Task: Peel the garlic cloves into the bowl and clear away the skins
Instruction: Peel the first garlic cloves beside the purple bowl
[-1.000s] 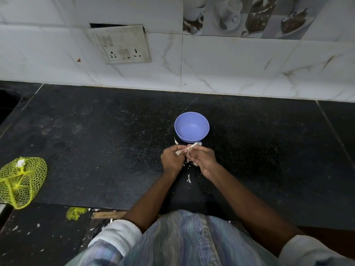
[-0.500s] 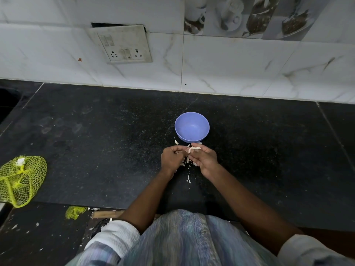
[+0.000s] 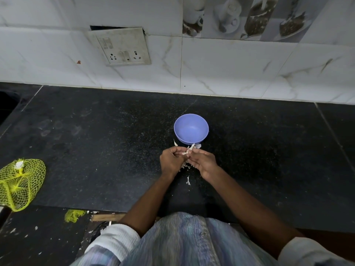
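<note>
Much of the peeling is staying out of sight

The left hand [image 3: 171, 162] and right hand [image 3: 201, 162] are covering the garlic clove [image 3: 187, 152] pinched between them, so how much skin is clinging on is unclear. Skins [image 3: 186, 166] beneath the hands are partly hiding. The yellow net bag [image 3: 20, 184] is running off the left edge; its contents are too small to tell.

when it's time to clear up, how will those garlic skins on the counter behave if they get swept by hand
The garlic skins look thin, curled and papery, so probably very light and floppy, apt to scatter or cling rather than slide together. The flecks lie scattered on the dark counter below the hands and beside the bowl, so pinching them singly would likely be slow.
</note>
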